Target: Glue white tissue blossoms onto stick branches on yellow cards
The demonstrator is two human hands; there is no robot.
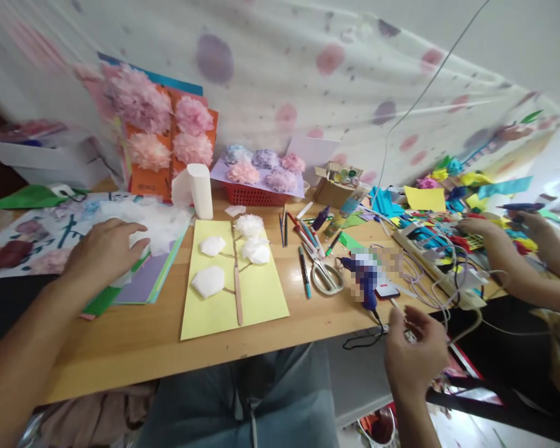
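My left hand is open, palm down, over a stack of coloured paper and beside a heap of white tissue paper. My right hand is off the table's front edge, its fingers curled in; a white cable end shows by the thumb, and what is in the fingers is unclear. Between the hands lies a yellow sheet bearing a wooden stick, drawn branches and several white tissue flowers. The upper right flower is fluffed; others look flat.
Right of the sheet lie scissors, pens, a blue glue gun and a phone. Behind stand a white roll and a red basket. Another person's hand works at the right among cables and a power strip.
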